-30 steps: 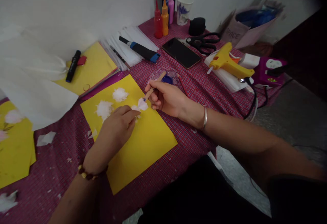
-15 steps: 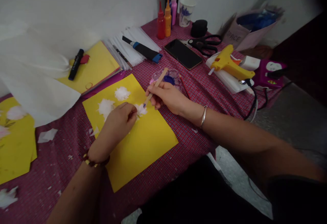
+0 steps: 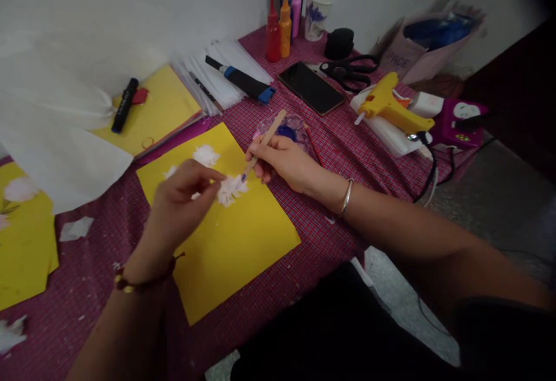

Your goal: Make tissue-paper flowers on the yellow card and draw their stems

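A yellow paper sheet (image 3: 243, 242) lies on the red checked cloth (image 3: 330, 155), with white tissue tufts (image 3: 205, 154) stuck on it. My right hand (image 3: 282, 164) grips a wooden-handled paintbrush (image 3: 266, 138), whose tip touches another white tuft (image 3: 230, 189). Just left of that tuft, my left hand (image 3: 180, 198) hovers above the sheet with loosely curled fingers, holding nothing that I can see. It hides part of a further tuft. A small clear palette with blue paint (image 3: 290, 131) sits just behind my right hand.
At the back stand paint bottles (image 3: 273, 33) and a paper cup (image 3: 318, 13). A phone (image 3: 310, 87), scissors (image 3: 345, 70), a yellow glue gun (image 3: 391, 106) with its cord and a black-blue cutter (image 3: 241, 80) lie around. White paper (image 3: 52, 138), a marker (image 3: 124, 105) and another yellow sheet (image 3: 21, 242) lie left.
My left hand has lifted off the tissue tuft and drawn back to the left. The brush tip in my right hand stays on the tuft.
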